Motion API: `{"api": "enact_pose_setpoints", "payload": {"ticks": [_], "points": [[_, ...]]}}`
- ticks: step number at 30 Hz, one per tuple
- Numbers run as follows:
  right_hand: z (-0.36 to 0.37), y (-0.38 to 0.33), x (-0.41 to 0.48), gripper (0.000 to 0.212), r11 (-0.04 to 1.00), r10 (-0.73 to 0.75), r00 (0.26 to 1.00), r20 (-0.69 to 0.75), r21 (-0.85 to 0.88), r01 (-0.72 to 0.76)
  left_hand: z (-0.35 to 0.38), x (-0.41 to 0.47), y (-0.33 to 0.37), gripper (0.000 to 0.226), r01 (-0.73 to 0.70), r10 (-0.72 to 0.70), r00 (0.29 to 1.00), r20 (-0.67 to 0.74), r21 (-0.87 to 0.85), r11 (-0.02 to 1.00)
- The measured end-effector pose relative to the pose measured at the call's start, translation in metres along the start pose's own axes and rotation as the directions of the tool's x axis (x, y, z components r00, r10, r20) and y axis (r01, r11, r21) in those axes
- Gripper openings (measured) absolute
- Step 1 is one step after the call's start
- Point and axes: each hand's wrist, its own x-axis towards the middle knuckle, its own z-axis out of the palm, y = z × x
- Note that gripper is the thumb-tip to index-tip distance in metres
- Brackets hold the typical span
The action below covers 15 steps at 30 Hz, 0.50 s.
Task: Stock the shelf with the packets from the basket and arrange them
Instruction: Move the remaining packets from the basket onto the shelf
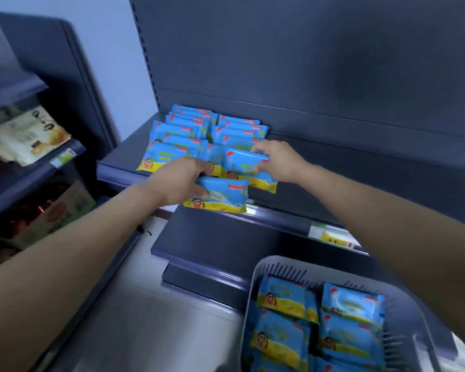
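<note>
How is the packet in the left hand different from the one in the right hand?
The left hand grips the near packet by its left end, at the front edge of the shelf. The right hand pinches the far packet by its right end, farther back by the stocked rows. Both are blue and yellow.

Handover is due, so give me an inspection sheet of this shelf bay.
Surface: dark blue shelf, stocked at its left end.
Job's things: shelved packets in two rows; spare packets in the grey basket below.
Clutter: nothing seen.
Grippers: left hand grips a packet at the shelf's front edge; right hand pinches a second packet atop the right row.
Cables: nothing seen.
Surroundings: neighbouring shelves at left with beige bags; price label on the shelf edge.
</note>
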Motion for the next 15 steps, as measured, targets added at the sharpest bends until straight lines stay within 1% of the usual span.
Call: {"api": "enact_pose_setpoints", "payload": {"ticks": [2,4,8,13,15], "points": [[0.011,-0.006,0.02,0.037,0.999,-0.013,0.999,0.047,-0.046,0.015,-0.01,0.005,-0.02,0.025,0.023,-0.023,0.999,-0.036,-0.019,1.0],[0.022,-0.01,0.041,0.039,0.995,0.001,0.998,0.064,-0.098,0.005,-0.016,0.013,-0.037,0.025,0.035,-0.038,0.997,-0.063,-0.041,0.999],[0.033,-0.007,0.075,0.032,0.983,0.082,0.996,0.023,-0.167,-0.077,-0.023,0.035,-0.058,0.027,0.04,-0.046,0.996,-0.073,-0.089,0.995],[0.032,-0.002,0.101,0.023,0.984,0.1,0.994,-0.033,-0.144,-0.103,-0.023,0.07,-0.065,0.022,0.018,-0.021,0.999,-0.024,-0.13,0.991],[0.029,0.001,0.105,0.026,0.986,0.106,0.993,-0.049,-0.126,-0.111,-0.02,0.084,-0.065,0.022,0.014,-0.016,1.0,-0.015,-0.141,0.99]]}}
